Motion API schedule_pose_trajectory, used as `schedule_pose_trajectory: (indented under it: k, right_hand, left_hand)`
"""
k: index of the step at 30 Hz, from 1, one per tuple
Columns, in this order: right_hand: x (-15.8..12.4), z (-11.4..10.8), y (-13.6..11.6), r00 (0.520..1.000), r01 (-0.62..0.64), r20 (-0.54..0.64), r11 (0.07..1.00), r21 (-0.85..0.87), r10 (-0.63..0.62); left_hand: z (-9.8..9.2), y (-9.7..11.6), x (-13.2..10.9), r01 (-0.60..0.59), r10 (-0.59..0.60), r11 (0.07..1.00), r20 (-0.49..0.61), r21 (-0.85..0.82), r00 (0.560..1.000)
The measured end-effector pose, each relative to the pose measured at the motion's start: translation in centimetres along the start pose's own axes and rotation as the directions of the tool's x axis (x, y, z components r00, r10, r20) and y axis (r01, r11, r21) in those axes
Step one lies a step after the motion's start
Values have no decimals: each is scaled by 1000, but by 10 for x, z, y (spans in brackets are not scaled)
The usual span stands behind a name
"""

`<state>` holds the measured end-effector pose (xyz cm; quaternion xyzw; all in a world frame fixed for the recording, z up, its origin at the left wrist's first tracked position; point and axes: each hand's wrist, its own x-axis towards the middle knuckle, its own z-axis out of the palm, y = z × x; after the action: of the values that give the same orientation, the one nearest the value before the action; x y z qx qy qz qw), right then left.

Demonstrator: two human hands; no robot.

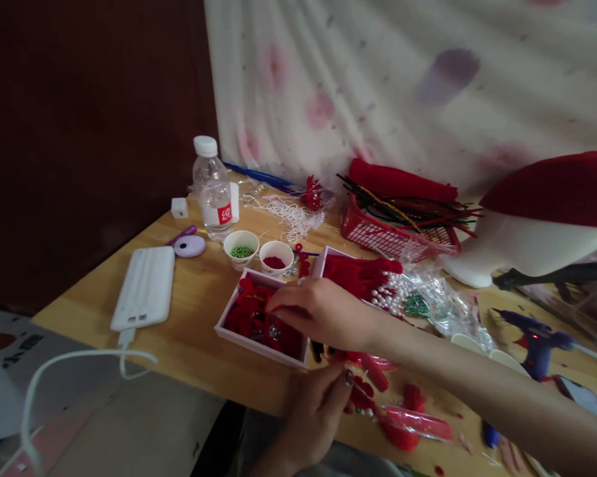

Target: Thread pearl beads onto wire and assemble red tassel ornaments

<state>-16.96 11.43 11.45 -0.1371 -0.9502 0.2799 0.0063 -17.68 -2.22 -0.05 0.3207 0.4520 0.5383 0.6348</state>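
Note:
My right hand [323, 311] reaches over a white box [263, 354] of red fuzzy ornaments [243, 318], some with gold and silver bits. Its fingers are drawn together at the tips among the ornaments; what they pinch, if anything, I cannot make out. Below, near the table's front edge, my left hand [315, 417] is closed, thumb against fingers, on a red fuzzy flower [362, 392] with a thin wire and small beads. Beside that hand lie red rolls in clear wrap [417, 423].
Paper cups hold green beads [241, 252] and dark red beads [274, 262]. A water bottle [213, 192], a white power bank [145, 288] and a red basket [397, 232] of stems surround the work. At right are a blue glue gun [535, 341] and a white mannequin head [537, 245].

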Motion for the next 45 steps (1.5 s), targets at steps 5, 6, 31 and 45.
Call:
schedule_pose_trajectory:
  k: [5, 6, 31, 45]
  right_hand:
    - [45, 22, -7, 971, 158, 223, 933, -324, -87]
    - [49, 25, -6, 968, 174, 234, 916, -362, -92]
    - [-7, -9, 19, 971, 213, 189, 884, -415, -146]
    - [20, 12, 4, 950, -28, 267, 896, -444, 161]
  left_hand:
    - [-2, 4, 2, -114, 112, 990, 31, 83, 993]
    - [-2, 4, 2, -120, 118, 988, 28, 95, 993]
    - [-5, 8, 1, -64, 59, 997, 95, 51, 994]
    - [-6, -1, 0, -24, 20, 999, 105, 33, 994]
